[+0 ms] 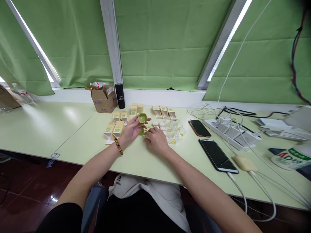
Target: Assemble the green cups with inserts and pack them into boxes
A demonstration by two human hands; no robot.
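Between the fingers and thumb of my left hand (131,130) is a small olive-green dish (143,118), raised above the table with its hollow side facing me. A beaded bracelet (119,147) circles that wrist. My right hand (156,139) reaches down to the tabletop with curled fingers, by some small yellow-green pieces (148,128). What its fingertips hold, if anything, is hidden. Another green piece (141,132) lies under the left hand, partly covered. Just right of my right hand sit several clear cups with yellow centres (173,141) and a few pale pink-white cylinders (162,128).
Small cream boxes (119,128) stand left of my hands, with open cartons (164,112) farther back. A cardboard box (104,101) and black cylinder (120,96) are by the wall. Two phones (218,156), a power strip (233,134) and loose cables occupy the right.
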